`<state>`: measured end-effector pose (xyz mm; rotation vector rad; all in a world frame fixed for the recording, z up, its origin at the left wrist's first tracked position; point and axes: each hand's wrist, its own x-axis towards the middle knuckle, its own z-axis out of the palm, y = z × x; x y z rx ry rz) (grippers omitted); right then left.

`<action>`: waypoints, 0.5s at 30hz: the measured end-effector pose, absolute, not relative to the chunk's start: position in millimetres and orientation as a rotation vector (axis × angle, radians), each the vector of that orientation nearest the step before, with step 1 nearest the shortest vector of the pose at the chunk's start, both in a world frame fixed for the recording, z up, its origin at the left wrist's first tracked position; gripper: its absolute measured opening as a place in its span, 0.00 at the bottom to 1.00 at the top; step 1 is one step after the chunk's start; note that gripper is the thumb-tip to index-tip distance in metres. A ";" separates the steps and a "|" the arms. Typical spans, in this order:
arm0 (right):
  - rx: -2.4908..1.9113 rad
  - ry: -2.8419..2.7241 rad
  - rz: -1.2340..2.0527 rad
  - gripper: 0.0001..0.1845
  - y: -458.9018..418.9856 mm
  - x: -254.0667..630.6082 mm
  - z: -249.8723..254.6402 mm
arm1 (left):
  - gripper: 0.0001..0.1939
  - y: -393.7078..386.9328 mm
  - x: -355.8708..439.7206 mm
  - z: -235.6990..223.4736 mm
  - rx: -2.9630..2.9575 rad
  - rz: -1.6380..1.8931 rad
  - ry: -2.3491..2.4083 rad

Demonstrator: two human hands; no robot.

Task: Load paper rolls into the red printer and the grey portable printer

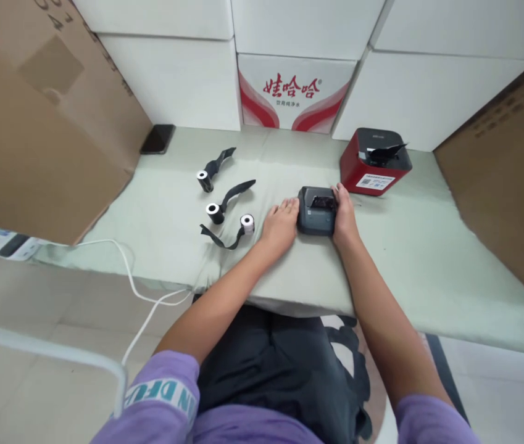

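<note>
Steadying dark device [317, 224], right of centre: left fingers [290, 207] flattened, unclosed, against side; right fingers [344, 196] cupping opposite side (closure unclear). Next move calls for even support.

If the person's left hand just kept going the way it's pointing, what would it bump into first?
The left hand would meet the small dark device first; its fingertips already seem to be against the near side, though contact is hard to judge.

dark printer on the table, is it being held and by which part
Yes, the dark printer is held by its two sides, the left hand against its left side, the right hand at its right.
</note>
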<state>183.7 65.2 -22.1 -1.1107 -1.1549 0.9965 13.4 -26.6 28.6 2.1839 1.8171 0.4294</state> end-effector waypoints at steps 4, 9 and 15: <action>-1.154 -1.083 1.050 0.41 62.3 182.1 -19.3 | 0.34 -28.1 14.7 31.6 2.246 0.303 1.849; -1.168 -1.091 1.019 0.41 61.6 182.4 -18.8 | 0.32 -29.7 19.7 29.7 2.259 0.294 1.893; -1.171 -1.123 1.002 0.41 62.4 183.6 -19.9 | 0.32 -30.2 22.7 28.9 2.254 0.314 1.911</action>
